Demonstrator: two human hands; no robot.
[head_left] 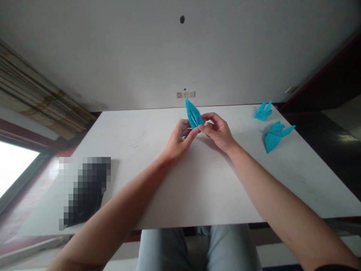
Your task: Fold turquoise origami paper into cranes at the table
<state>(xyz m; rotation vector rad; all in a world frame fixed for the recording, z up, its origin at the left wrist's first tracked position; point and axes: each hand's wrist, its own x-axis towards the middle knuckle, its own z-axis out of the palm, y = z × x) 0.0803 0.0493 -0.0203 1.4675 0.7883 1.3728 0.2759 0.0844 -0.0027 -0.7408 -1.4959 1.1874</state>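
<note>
A folded blue paper piece (193, 113), long and pointed, stands upright above the middle of the white table (158, 180). My left hand (180, 140) pinches its lower end from the left, thumb and fingers closed on the paper. My right hand (218, 131) grips the same lower end from the right, fingers curled around it. The two hands touch each other at the paper's base.
Two finished blue paper figures lie at the table's far right: a small one (263, 111) and a larger one (275, 136) nearer me. A dark blurred object (84, 192) lies at the table's left front. A wall with sockets (186, 94) stands behind.
</note>
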